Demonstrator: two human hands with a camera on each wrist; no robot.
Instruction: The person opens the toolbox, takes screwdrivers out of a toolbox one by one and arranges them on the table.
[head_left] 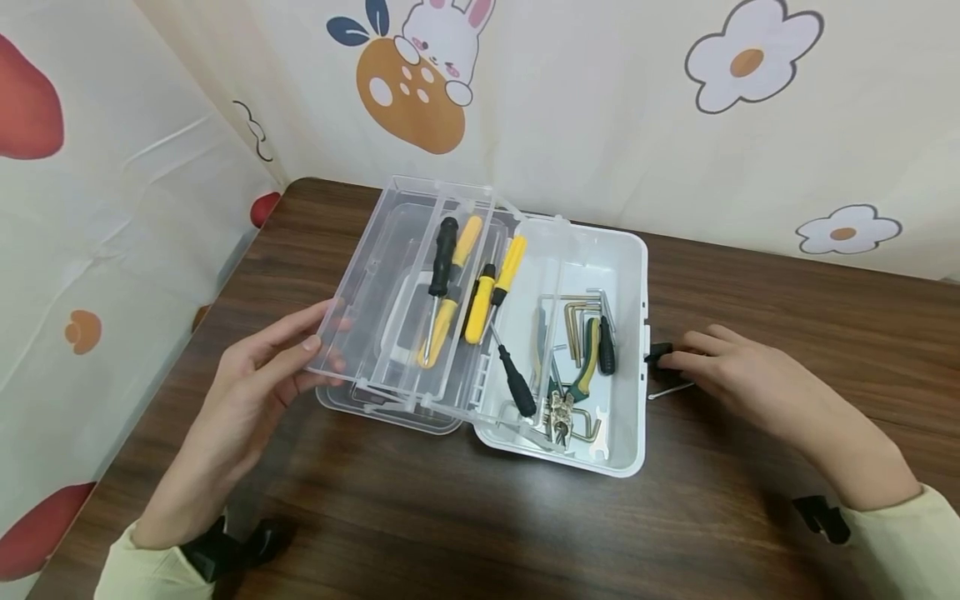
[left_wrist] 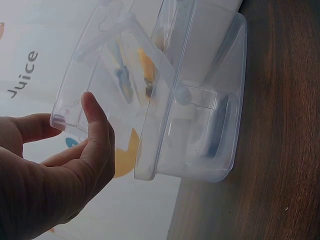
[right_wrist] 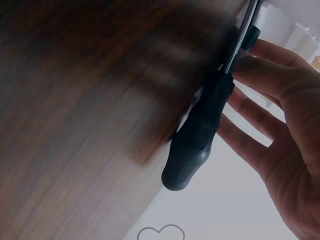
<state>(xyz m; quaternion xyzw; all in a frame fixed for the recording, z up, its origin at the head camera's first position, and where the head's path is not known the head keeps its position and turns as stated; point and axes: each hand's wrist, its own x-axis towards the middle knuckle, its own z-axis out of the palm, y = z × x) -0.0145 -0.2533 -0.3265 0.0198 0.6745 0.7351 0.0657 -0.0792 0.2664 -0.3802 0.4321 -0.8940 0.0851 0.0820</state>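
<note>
One wooden table (head_left: 712,300) carried an opened white toolbox (head_left: 630,275), its clear lift-out tray (head_left: 390,250) swung up and to the left. The tray held several screwdrivers (head_left: 480,287) with yellow and black handles; the white base held hex keys (head_left: 577,317) and pliers (head_left: 581,375).

The left hand (head_left: 258,375) held the tray's near edge, thumb on top and fingers underneath, gripping it raised above the table. The right hand (head_left: 738,371) lay on the table just beside the toolbox's right wall, fingers pinching a black-handled screwdriver (right_wrist: 197,137). Its metal shaft showed in the wrist view, though its tip was out of sight, so the tool's type is likely but not certain.

Risk, as judged: the tray sat tilted on thin hinge arms, so a slack left grip could let it drop and spill the loose screwdrivers. The small tool, held only by fingertips, might slip and roll across the table.
</note>
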